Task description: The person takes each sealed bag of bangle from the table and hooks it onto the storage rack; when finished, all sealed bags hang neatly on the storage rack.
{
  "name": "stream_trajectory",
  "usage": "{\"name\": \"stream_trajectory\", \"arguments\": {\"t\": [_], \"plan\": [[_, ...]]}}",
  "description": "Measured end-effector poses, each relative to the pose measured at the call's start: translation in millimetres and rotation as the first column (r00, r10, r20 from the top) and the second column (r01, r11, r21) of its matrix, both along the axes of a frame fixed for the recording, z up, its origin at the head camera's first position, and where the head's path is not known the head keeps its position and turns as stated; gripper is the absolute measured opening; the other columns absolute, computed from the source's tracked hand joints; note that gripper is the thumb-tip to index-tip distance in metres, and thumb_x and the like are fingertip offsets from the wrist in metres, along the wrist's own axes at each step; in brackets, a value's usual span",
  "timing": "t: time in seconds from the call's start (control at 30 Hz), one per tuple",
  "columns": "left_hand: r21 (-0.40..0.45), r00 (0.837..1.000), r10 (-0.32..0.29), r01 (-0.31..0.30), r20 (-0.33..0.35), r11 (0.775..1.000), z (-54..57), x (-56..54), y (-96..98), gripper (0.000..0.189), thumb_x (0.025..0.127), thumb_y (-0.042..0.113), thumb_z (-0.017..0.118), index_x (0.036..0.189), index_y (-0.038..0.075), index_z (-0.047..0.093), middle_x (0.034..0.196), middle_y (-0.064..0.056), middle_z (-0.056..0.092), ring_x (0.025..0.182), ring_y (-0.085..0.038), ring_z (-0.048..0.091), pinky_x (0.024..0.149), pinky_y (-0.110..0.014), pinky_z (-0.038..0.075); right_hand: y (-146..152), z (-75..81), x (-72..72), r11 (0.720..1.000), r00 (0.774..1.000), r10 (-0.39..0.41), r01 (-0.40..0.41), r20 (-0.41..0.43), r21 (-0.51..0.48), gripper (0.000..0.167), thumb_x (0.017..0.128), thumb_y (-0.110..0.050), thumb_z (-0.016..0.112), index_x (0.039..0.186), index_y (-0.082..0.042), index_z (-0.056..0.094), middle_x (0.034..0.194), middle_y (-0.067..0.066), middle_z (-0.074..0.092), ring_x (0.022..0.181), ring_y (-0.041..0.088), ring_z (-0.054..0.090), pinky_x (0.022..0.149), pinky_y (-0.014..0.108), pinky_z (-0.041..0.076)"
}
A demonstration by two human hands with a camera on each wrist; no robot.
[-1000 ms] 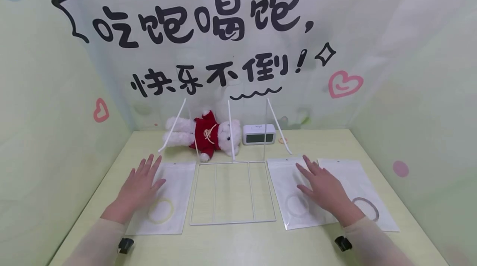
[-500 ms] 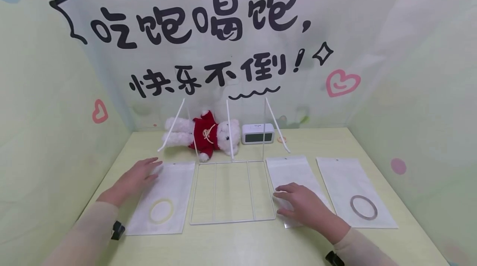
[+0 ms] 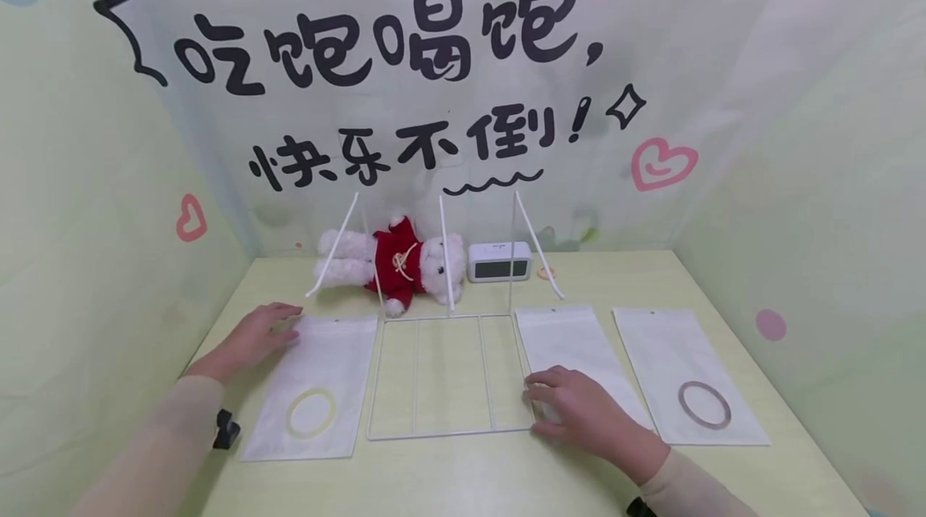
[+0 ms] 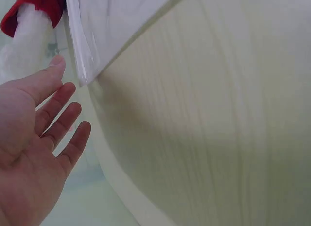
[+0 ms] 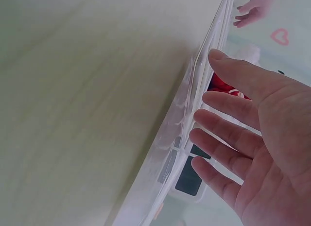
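My left hand [image 3: 253, 336] hovers by the upper left edge of a white packet [image 3: 340, 356] that has a pale yellow bangle-like ring [image 3: 311, 412] in it. In the left wrist view its fingers [image 4: 63, 121] are spread and loosely bent, holding nothing. Over a second white packet [image 3: 571, 340] lies my right hand [image 3: 589, 412], which hides that packet's lower part. Its fingertips are at the right side of a white wire rack [image 3: 452, 432]; contact cannot be told. The right wrist view shows those fingers [image 5: 228, 133] loosely extended, with nothing gripped.
A third white packet [image 3: 665, 348] with a grey-brown ring [image 3: 705, 404] lies at the right. Thin white prongs [image 3: 538, 244] rise above the rack. Behind stand a white digital clock [image 3: 499, 262] and a plush bear [image 3: 398, 260] in red, lying on its side.
My right hand has moved left and down from the second packet's upper part to the rack's right side, uncovering the third packet. My left hand has drawn left, away from the first packet.
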State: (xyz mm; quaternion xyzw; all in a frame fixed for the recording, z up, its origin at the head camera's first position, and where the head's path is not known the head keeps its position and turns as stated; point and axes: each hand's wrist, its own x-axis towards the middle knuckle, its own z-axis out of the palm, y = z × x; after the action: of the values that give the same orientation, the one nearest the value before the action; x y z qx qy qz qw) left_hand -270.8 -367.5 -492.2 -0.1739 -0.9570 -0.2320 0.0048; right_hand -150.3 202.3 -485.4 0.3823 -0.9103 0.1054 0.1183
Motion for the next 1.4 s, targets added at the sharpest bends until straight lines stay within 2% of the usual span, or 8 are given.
{"name": "stream_trajectory", "arguments": {"t": [0.1, 0.23, 0.5, 0.7, 0.93, 1.1, 1.23, 1.4], "plan": [[0.025, 0.999, 0.014, -0.014, 0.035, 1.0, -0.5, -3.8, -2.5, 0.046, 0.097, 0.013, 0.072, 0.138, -0.006, 0.06, 0.137, -0.03, 0.059, 0.127, -0.055, 0.052, 0.106, -0.069, 0.043, -0.1, -0.2, -0.1, 1.0, 1.0, 0.0, 0.0, -0.004, 0.005, 0.038, 0.074, -0.032, 0.09, 0.105, -0.013, 0.078, 0.119, 0.004, 0.074, 0.106, 0.022, 0.068, 0.087, 0.04, 0.059], [0.006, 0.999, 0.011, -0.011, 0.038, 1.0, -3.2, -7.5, -6.8, 0.044, 0.097, 0.014, 0.072, 0.136, -0.004, 0.063, 0.134, -0.03, 0.062, 0.124, -0.054, 0.055, 0.104, -0.069, 0.044, -0.8, -0.6, -0.5, 1.0, 1.0, 0.003, -0.003, -0.006, 0.008, 0.038, 0.075, -0.033, 0.089, 0.106, -0.013, 0.079, 0.119, 0.004, 0.074, 0.107, 0.022, 0.068, 0.088, 0.04, 0.059], [0.004, 1.0, 0.017, -0.017, -0.004, 1.0, -9.2, -8.8, -12.2, 0.036, 0.094, 0.01, 0.074, 0.127, -0.003, 0.068, 0.122, -0.029, 0.065, 0.112, -0.05, 0.059, 0.097, -0.066, 0.048, -1.9, -0.2, -1.3, 1.0, 1.0, -0.009, 0.009, 0.007, 0.016, 0.037, 0.075, -0.032, 0.089, 0.106, -0.013, 0.079, 0.121, 0.005, 0.073, 0.108, 0.023, 0.068, 0.09, 0.041, 0.059], [0.014, 0.999, 0.043, -0.043, -0.008, 0.999, -12.6, -16.7, -12.6, 0.027, 0.093, 0.006, 0.075, 0.119, 0.0, 0.071, 0.108, -0.017, 0.07, 0.098, -0.033, 0.062, 0.086, -0.05, 0.052, -1.9, -1.9, -2.6, 1.0, 1.0, -0.016, 0.016, 0.007, 0.019, 0.036, 0.075, -0.032, 0.089, 0.104, -0.013, 0.079, 0.121, 0.005, 0.073, 0.109, 0.023, 0.068, 0.09, 0.041, 0.059], [0.074, 0.993, 0.09, -0.095, 0.074, 0.993, -15.1, -23.4, -14.3, 0.025, 0.094, 0.008, 0.074, 0.117, 0.003, 0.066, 0.1, -0.009, 0.069, 0.092, -0.021, 0.061, 0.077, -0.029, 0.052, -1.8, -4.6, -3.1, 1.0, 1.0, -0.006, 0.006, -0.006, 0.008, 0.038, 0.074, -0.034, 0.089, 0.104, -0.012, 0.079, 0.12, 0.005, 0.074, 0.108, 0.023, 0.068, 0.089, 0.041, 0.059], [0.095, 0.987, 0.118, -0.129, 0.106, 0.987, -15.0, -22.8, -14.7, 0.027, 0.096, 0.01, 0.072, 0.121, 0.004, 0.063, 0.1, -0.007, 0.068, 0.093, -0.02, 0.062, 0.076, -0.023, 0.053, -0.6, -5.0, -4.1, 1.0, 1.0, -0.005, 0.005, -0.013, 0.012, 0.038, 0.074, -0.034, 0.09, 0.104, -0.013, 0.079, 0.12, 0.005, 0.073, 0.108, 0.023, 0.068, 0.09, 0.041, 0.059], [0.088, 0.982, 0.137, -0.15, 0.132, 0.985, -11.3, -19.2, -12.9, 0.029, 0.097, 0.014, 0.072, 0.123, 0.004, 0.064, 0.101, -0.008, 0.068, 0.094, -0.023, 0.063, 0.077, -0.027, 0.054, 0.4, -5.2, -4.7, 1.0, 1.0, -0.003, 0.003, -0.015, 0.013, 0.038, 0.074, -0.034, 0.09, 0.103, -0.013, 0.079, 0.119, 0.006, 0.074, 0.107, 0.023, 0.069, 0.09, 0.041, 0.059], [0.093, 0.979, 0.167, -0.179, 0.12, 0.98, -1.7, -11.2, -10.4, 0.023, 0.1, 0.018, 0.069, 0.12, 0.008, 0.065, 0.103, -0.009, 0.068, 0.098, -0.026, 0.064, 0.075, -0.03, 0.053, 2.0, -5.4, -5.8, 1.0, 1.0, -0.003, 0.003, -0.017, 0.01, 0.037, 0.074, -0.033, 0.089, 0.103, -0.013, 0.079, 0.119, 0.006, 0.074, 0.107, 0.023, 0.069, 0.09, 0.041, 0.059]]}}
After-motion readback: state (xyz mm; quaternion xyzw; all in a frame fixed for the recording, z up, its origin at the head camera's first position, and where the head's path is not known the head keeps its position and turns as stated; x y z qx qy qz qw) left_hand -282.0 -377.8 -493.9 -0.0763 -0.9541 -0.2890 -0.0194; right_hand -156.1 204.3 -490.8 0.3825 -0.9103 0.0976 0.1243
